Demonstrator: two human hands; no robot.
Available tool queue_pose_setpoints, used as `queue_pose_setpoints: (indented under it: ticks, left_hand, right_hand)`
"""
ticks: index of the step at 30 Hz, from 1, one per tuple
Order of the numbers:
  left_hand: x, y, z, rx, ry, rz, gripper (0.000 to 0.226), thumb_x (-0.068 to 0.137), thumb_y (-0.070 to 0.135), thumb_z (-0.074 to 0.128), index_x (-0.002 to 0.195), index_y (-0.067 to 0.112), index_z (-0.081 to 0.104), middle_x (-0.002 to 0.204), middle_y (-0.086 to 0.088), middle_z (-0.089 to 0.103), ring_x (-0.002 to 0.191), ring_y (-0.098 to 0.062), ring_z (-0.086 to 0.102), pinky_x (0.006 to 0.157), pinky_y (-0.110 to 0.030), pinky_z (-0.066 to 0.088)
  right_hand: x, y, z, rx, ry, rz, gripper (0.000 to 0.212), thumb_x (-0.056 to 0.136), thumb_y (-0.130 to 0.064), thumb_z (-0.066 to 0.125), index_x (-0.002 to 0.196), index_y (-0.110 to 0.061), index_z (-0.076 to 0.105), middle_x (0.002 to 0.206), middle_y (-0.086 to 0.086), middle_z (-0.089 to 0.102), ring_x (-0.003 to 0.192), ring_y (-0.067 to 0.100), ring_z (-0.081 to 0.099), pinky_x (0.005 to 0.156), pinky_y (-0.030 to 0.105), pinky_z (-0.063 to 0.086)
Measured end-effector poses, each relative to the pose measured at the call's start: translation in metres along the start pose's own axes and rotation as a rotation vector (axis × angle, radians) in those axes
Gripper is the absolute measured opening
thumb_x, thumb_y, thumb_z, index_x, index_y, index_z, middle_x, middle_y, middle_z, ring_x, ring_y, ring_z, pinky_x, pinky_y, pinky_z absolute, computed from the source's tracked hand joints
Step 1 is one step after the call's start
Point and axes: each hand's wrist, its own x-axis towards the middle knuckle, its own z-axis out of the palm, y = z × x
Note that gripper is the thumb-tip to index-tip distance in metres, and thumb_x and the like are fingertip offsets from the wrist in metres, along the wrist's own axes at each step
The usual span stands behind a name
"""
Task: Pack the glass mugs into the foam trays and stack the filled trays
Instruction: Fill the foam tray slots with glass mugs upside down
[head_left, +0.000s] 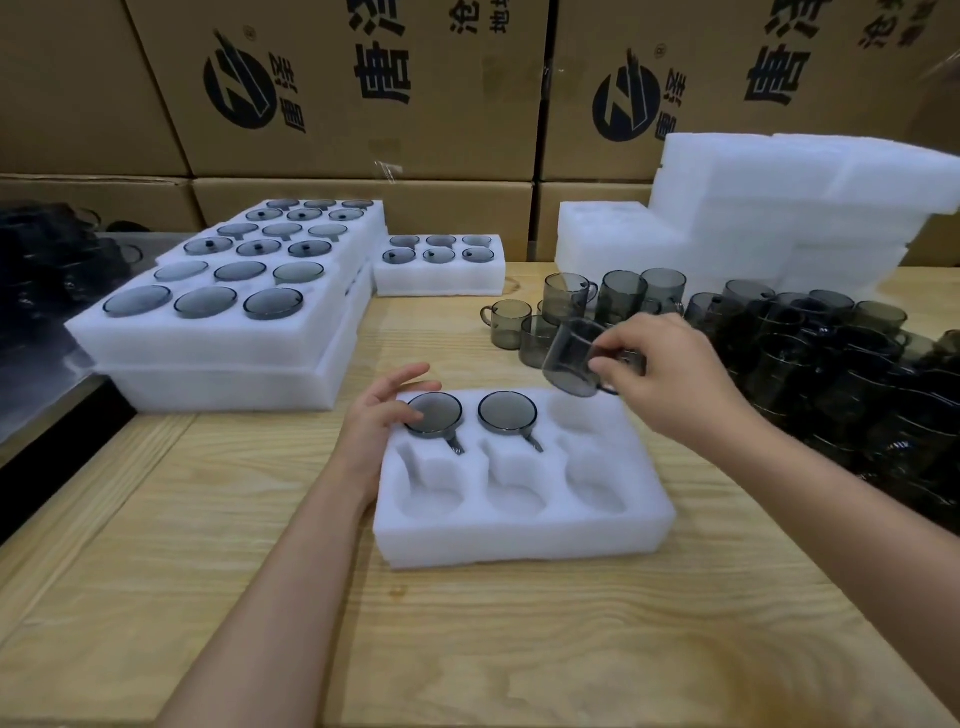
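A white foam tray (524, 535) with six pockets lies on the wooden table in front of me. Two smoky glass mugs sit in its far row, one at the left (434, 413) and one in the middle (507, 410). My left hand (384, 421) rests at the tray's far left corner, with straight fingers touching the left mug. My right hand (670, 374) holds a third mug (576, 358) by its handle. That mug hangs tilted just above the tray's far right pocket (584, 415), which holds nothing.
Filled trays are stacked at the left (223, 332), with one more behind (441, 275). Loose mugs (779, 332) crowd the table's right side. Foam trays without mugs (779, 208) are piled at the back right. Cardboard boxes (363, 88) wall off the rear.
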Motion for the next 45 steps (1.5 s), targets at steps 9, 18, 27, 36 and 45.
queue_pose_setpoints:
  ticks: [9, 18, 27, 36, 45]
  left_hand:
    - [0.001, -0.001, -0.002, -0.013, -0.004, -0.025, 0.054, 0.074, -0.019, 0.036, 0.111, 0.01, 0.063, 0.107, -0.014, 0.063, 0.073, -0.011, 0.07, 0.055, -0.019, 0.052]
    - [-0.001, 0.001, 0.001, 0.023, 0.003, -0.002, 0.054, 0.074, -0.02, 0.035, 0.116, 0.004, 0.06, 0.104, -0.014, 0.063, 0.069, -0.007, 0.069, 0.053, -0.016, 0.05]
    - [-0.001, 0.001, 0.001, 0.024, -0.001, -0.02, 0.052, 0.075, -0.019, 0.035, 0.109, 0.009, 0.063, 0.103, -0.01, 0.064, 0.071, -0.009, 0.068, 0.057, -0.017, 0.052]
    - [0.001, -0.001, 0.0, -0.01, -0.014, -0.016, 0.043, 0.079, -0.012, 0.039, 0.103, 0.012, 0.065, 0.102, -0.01, 0.065, 0.076, -0.013, 0.068, 0.062, -0.02, 0.054]
    - [0.0, -0.001, -0.001, -0.028, -0.045, -0.02, 0.04, 0.071, 0.0, 0.048, 0.106, 0.011, 0.064, 0.106, -0.012, 0.063, 0.076, -0.014, 0.068, 0.06, -0.019, 0.053]
  right_hand:
    - [-0.018, 0.006, 0.01, 0.009, -0.128, 0.086, 0.009, 0.089, -0.02, 0.061, 0.091, -0.021, 0.069, 0.087, -0.006, 0.06, 0.09, 0.017, 0.04, 0.067, 0.023, 0.019]
    - [-0.017, 0.004, 0.02, -0.141, -0.234, -0.022, 0.013, 0.089, -0.024, 0.058, 0.094, -0.02, 0.07, 0.089, -0.001, 0.06, 0.095, 0.022, 0.039, 0.088, 0.026, 0.029]
    - [0.029, -0.002, 0.037, -0.025, -0.557, -0.018, 0.054, 0.101, -0.041, 0.021, 0.149, -0.016, 0.023, 0.158, -0.001, 0.012, 0.146, 0.019, 0.002, 0.115, 0.034, 0.001]
    - [0.021, 0.014, 0.075, -0.182, -0.676, 0.031, 0.053, 0.098, -0.05, 0.006, 0.149, -0.036, 0.008, 0.158, -0.013, 0.001, 0.144, 0.011, -0.012, 0.115, 0.041, -0.009]
    - [0.015, 0.01, 0.07, 0.091, -0.477, 0.118, 0.052, 0.101, -0.044, 0.018, 0.146, -0.021, 0.031, 0.151, -0.002, 0.03, 0.143, 0.018, 0.018, 0.115, 0.037, 0.014]
